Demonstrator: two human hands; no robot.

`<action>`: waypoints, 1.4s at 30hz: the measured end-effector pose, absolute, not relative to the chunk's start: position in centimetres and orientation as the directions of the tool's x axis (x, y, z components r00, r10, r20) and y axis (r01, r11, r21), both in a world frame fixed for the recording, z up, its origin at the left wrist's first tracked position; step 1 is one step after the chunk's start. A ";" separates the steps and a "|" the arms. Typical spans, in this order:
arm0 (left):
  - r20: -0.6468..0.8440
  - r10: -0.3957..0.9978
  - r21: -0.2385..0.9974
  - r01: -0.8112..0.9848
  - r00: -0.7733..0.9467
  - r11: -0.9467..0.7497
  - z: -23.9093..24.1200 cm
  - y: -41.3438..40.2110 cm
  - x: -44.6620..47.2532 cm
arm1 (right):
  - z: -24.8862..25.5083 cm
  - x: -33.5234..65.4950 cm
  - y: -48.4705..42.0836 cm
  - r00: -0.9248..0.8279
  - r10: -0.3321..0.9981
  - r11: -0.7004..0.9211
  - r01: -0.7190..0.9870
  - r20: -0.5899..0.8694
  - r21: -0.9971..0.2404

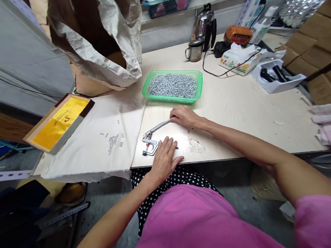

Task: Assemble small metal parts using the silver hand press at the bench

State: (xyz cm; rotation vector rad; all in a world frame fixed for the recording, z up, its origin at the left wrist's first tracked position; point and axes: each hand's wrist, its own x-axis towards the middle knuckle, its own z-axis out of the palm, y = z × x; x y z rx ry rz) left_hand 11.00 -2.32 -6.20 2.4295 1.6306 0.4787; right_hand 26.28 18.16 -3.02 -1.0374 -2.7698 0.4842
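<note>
A pair of grey metal snap pliers lies on the table near its front edge, its jaws facing left and its two handles spread wide. My right hand is closed around the end of the upper handle. Over the lower handle lies my left hand, palm down with fingers stretched out, hiding most of that handle. Beyond the pliers sits a green plastic basket full of small silvery metal pieces. Several similar small pieces are scattered on a white cloth to the left.
A yellow-faced box rests at the cloth's left edge. Behind it stands a large open sack. Toward the back are a metal mug, a kettle, an orange battery, a tissue box and a white tray.
</note>
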 end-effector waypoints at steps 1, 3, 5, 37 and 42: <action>0.169 0.924 0.324 0.866 0.344 -0.382 -6.2 -2.2 11.0 | -2.6 25.4 18.1 -0.744 0.666 0.717 0.625 0.041 -0.309; 0.182 0.924 0.325 0.866 0.337 -0.380 -6.2 -2.0 11.0 | -1.5 23.4 17.2 -0.788 0.609 0.781 0.576 0.091 -0.242; 0.213 0.917 0.327 0.859 0.338 -0.393 -6.0 -2.2 11.3 | -0.6 21.1 15.3 -0.894 0.433 0.892 0.407 0.115 -0.197; 0.030 0.962 0.070 0.961 -0.270 0.268 -2.5 -2.0 -8.0 | 4.6 23.4 17.0 -0.655 0.736 0.673 0.679 0.171 -0.293; 0.006 0.964 0.021 0.964 -0.265 0.265 -1.5 -2.7 -8.3 | 0.7 25.1 9.5 -0.841 0.540 0.741 0.497 -0.038 -0.452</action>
